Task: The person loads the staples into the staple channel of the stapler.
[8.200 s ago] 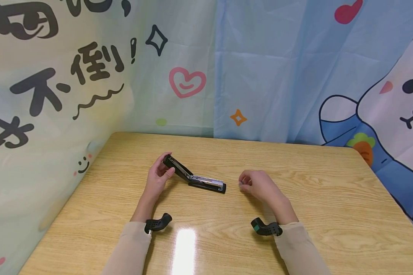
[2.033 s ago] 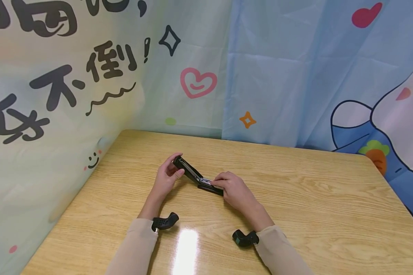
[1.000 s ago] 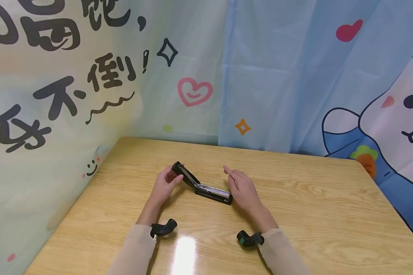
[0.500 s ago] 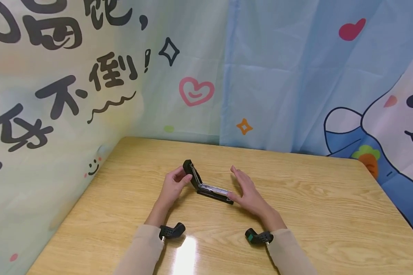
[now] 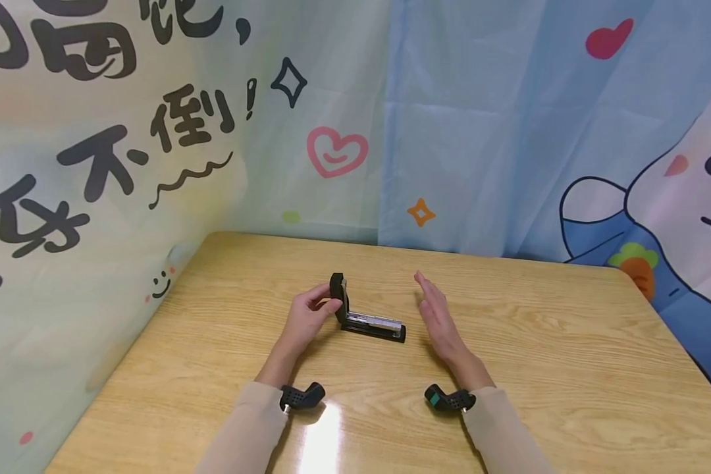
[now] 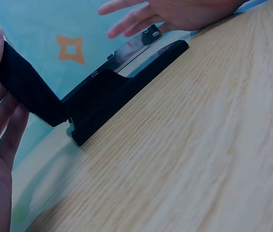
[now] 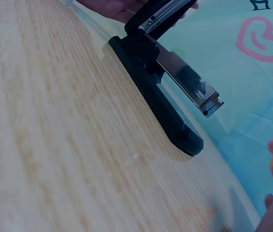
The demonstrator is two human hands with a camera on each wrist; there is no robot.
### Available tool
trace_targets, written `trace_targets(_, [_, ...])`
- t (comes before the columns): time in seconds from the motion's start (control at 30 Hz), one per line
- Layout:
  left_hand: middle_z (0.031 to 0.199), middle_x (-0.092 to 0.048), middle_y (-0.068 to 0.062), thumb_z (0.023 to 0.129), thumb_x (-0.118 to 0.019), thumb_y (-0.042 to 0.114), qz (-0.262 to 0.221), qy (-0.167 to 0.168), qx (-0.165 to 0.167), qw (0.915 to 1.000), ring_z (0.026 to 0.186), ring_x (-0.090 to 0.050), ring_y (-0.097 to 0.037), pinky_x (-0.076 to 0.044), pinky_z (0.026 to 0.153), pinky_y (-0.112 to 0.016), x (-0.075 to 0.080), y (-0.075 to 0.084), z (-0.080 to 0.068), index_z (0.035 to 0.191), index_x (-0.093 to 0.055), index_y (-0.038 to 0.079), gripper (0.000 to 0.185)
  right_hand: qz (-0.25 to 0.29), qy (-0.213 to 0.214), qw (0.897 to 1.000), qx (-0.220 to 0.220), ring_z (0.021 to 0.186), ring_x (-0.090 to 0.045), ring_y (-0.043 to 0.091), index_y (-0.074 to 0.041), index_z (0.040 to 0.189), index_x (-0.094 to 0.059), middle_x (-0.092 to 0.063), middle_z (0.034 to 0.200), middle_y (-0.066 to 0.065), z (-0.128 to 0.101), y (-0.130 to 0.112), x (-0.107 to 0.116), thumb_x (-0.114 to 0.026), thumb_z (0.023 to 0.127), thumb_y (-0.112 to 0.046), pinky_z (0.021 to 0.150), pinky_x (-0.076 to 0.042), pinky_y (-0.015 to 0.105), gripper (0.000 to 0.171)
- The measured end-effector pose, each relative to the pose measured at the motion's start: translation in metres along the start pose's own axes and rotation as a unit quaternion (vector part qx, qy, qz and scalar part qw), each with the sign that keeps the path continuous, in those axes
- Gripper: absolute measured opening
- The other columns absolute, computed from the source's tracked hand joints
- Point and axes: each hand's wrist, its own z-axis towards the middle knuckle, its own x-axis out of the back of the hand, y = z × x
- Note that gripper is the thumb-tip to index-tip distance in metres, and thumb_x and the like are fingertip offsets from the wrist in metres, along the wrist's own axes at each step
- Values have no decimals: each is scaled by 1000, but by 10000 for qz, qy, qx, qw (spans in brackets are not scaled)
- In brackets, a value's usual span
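Note:
A black stapler [image 5: 372, 327] stands on the table with its top arm swung up almost upright, baring the silver staple magazine [image 7: 187, 81] above the base. My left hand [image 5: 309, 315] pinches the raised top arm between thumb and fingers; the left wrist view shows the thumb on one side of the black arm [image 6: 27, 84] and fingers on the other. To the right of the base's front end, my right hand [image 5: 440, 322] is held up with straight fingers, apart from the stapler and holding nothing.
The wooden table [image 5: 539, 349] stretches around the stapler, its back edge meeting a printed cloth backdrop [image 5: 450, 118]. Black wrist cameras [image 5: 302, 396] are strapped on both wrists. A bright light reflection lies on the table near the front.
My right hand earlier worked at the magazine, then withdrew to the right with fingers straightened. My left hand has swung the stapler's top arm from leaning left to almost upright.

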Motion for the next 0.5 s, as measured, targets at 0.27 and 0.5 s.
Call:
trace_targets(0.27, [118, -57, -31, 87, -63, -3, -80, -38, -335, 9994, 97, -58, 0, -48, 84, -15, -9, -5, 1, 122, -57, -13, 37, -125, 960, 9950, -259, 140, -18, 35, -8, 150, -26, -28, 152, 18, 0, 3, 3, -24, 103, -20, 110, -12, 58, 48])
trace_targets(0.5, [117, -56, -31, 86, -63, -4, -214, -87, -520, 9984, 98, -59, -1, -48, 85, -16, -13, -6, 2, 123, -55, -14, 38, -3, 1280, 9912, -345, 139, -20, 31, -10, 149, -29, -30, 151, 14, 1, 5, 6, -24, 103, -25, 110, -14, 58, 49])
